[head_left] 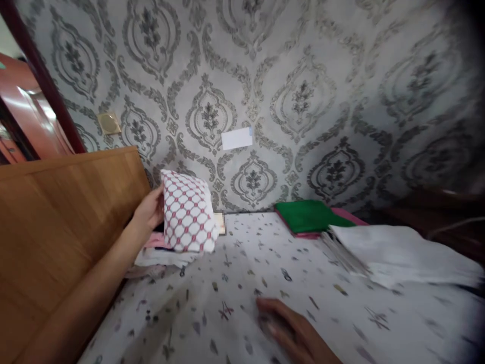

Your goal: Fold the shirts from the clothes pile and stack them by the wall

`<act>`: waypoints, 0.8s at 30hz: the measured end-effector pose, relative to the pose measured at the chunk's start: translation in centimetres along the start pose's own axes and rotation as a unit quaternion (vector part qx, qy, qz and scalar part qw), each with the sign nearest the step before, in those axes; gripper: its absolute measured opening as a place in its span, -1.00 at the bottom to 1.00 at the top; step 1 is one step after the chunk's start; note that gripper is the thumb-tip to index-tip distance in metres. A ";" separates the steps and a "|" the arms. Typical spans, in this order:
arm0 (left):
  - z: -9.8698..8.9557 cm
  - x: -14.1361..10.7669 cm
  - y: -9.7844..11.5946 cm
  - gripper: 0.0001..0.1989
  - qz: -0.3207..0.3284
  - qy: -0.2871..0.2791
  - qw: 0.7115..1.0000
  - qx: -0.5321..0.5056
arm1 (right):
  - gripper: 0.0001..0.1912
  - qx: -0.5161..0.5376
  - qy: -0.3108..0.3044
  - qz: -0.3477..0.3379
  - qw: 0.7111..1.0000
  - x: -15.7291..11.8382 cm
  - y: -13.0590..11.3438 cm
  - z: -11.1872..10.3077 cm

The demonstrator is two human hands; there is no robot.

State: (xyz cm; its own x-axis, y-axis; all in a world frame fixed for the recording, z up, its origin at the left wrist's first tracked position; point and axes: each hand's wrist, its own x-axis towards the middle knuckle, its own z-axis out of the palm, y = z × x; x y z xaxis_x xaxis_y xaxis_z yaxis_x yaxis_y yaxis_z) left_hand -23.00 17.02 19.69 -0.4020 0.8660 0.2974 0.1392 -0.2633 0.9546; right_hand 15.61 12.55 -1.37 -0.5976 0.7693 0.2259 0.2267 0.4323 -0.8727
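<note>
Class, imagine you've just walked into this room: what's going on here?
A person's left hand grips the edge of a white cloth with a red-dotted lattice, at a pile of folded fabric beside a wooden board. The right hand, blurred, is over the printed sheet. Green cloth and white cloth lie farther right.

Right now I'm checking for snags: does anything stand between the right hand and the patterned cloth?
Nothing visible does: just the printed bedsheet lies between the right hand and the patterned cloth, which the left hand holds.
</note>
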 end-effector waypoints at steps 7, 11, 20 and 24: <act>3.5 -13.5 -9.7 -0.69 -0.204 -0.105 0.962 0.145 | -0.46 0.187 -0.031 -0.009 0.982 0.5 -1.0 0.6; 5.4 -20.1 -9.5 -0.71 -0.064 -0.226 0.932 0.276 | -0.51 0.169 -0.037 -0.013 0.985 0.3 -0.3 0.8; 10.6 -26.6 -8.7 -0.90 0.055 -0.224 0.808 0.542 | -0.39 0.078 -0.034 -0.050 0.995 -0.2 -0.4 0.2; 7.7 -22.6 -7.8 -0.94 -0.110 -0.116 0.950 0.267 | -0.35 0.041 -0.033 -0.042 0.998 -0.4 -0.5 0.2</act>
State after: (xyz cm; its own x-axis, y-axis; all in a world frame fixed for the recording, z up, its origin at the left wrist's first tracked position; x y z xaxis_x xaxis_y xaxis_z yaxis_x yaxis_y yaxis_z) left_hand -8.05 2.73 5.38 -0.2735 0.9616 0.0221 0.5400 0.1345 0.8309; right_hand 15.58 11.97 -1.09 -0.6619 0.6980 0.2734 0.1121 0.4528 -0.8845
